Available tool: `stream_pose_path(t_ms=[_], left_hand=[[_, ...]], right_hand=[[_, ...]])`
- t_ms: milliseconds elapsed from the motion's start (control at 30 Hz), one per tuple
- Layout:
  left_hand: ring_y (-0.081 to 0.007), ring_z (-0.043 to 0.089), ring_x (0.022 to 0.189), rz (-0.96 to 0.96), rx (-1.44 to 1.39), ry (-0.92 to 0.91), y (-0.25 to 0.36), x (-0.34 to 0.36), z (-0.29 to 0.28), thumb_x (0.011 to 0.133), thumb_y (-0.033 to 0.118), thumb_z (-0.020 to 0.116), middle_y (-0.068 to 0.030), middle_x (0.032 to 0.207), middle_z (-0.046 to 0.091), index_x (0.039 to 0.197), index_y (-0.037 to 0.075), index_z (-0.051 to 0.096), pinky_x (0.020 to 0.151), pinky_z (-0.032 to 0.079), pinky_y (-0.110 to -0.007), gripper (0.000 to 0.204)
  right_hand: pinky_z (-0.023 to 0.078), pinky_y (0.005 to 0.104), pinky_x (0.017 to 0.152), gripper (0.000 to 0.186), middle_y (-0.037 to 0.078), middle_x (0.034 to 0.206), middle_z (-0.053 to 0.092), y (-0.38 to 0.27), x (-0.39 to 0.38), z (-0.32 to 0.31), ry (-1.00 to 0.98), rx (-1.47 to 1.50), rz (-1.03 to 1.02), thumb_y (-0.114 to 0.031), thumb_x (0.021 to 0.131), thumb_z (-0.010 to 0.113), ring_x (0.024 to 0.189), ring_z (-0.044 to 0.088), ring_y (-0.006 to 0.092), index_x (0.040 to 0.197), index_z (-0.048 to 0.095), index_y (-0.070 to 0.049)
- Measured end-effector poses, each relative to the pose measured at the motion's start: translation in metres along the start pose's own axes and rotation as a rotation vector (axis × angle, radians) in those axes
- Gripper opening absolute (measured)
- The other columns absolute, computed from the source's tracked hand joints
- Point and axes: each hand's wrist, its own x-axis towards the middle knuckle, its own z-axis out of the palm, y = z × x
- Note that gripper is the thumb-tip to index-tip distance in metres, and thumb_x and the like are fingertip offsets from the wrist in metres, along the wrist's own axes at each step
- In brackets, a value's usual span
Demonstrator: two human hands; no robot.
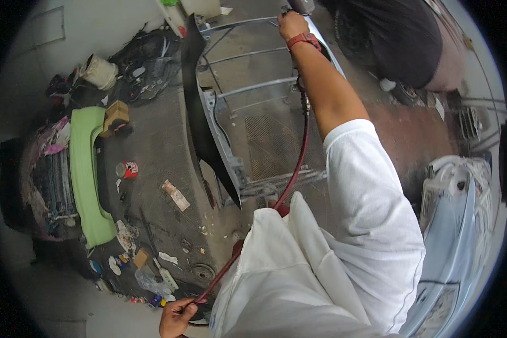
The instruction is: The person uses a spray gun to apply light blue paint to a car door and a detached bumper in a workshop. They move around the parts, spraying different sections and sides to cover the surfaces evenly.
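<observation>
My right hand is stretched far forward and closed around the grip of what looks like a spray gun, whose grey cup is cut off by the upper edge. From below that wrist a dark red hose with a metal fitting runs down and passes by my body. Low on the left, my left hand pinches the same hose. A metal rack carries a dark, curved car body panel along its left side. Behind my right forearm, a pale panel edge shows on the rack's right side.
A light green bumper stands at left beside a red can and scattered litter. Farther back are a white bucket and tangled black material. A pale blue car part stands at right; a dark covered shape is at far right.
</observation>
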Motion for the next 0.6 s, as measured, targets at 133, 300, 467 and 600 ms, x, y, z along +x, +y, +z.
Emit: stream_pose_path(t_ms=[133, 300, 467, 600], left_hand=[[-0.0051, 0.043, 0.071, -0.013, 0.008, 0.018, -0.028, -0.023, -0.054, 0.1, 0.037, 0.071, 0.0054, 0.078, 0.054, 0.113, -0.002, 0.076, 0.063, 0.032, -0.024, 0.042], [-0.0027, 0.034, 0.06, 0.103, 0.07, 0.045, -0.096, -0.024, -0.105, 0.094, 0.05, 0.075, 0.0099, 0.065, 0.045, 0.109, -0.003, 0.078, 0.055, 0.022, -0.025, 0.055], [-0.0016, 0.029, 0.056, 0.175, 0.119, 0.027, -0.189, -0.015, -0.165, 0.097, 0.049, 0.073, 0.0121, 0.063, 0.038, 0.113, -0.003, 0.077, 0.052, 0.018, -0.026, 0.054], [-0.0002, 0.026, 0.053, 0.264, 0.053, 0.023, -0.239, 0.006, -0.201, 0.102, 0.037, 0.07, 0.0124, 0.062, 0.036, 0.114, -0.002, 0.076, 0.05, 0.017, -0.025, 0.041]], right_hand=[[0.056, 0.0537, 0.095, 0.049, 0.029, 0.109, 0.073, 0.019, -0.081, -0.039, 0.08, -0.018, 0.129, -0.047, 0.097, 0.063, 0.106, 0.07, 0.0479, 0.106, 0.075, 0.0], [0.056, 0.0535, 0.094, 0.048, 0.029, 0.112, 0.073, 0.045, -0.195, -0.093, 0.207, -0.027, 0.309, -0.045, 0.097, 0.064, 0.108, 0.07, 0.0476, 0.104, 0.076, 0.002], [0.053, 0.0546, 0.096, 0.053, 0.031, 0.107, 0.072, 0.061, -0.321, -0.132, 0.307, 0.042, 0.395, -0.048, 0.099, 0.055, 0.106, 0.069, 0.0487, 0.105, 0.075, 0.001], [0.055, 0.0522, 0.093, 0.052, 0.032, 0.098, 0.073, 0.072, -0.41, -0.167, 0.4, 0.046, 0.42, -0.047, 0.101, 0.053, 0.1, 0.071, 0.0462, 0.107, 0.075, 0.0]])
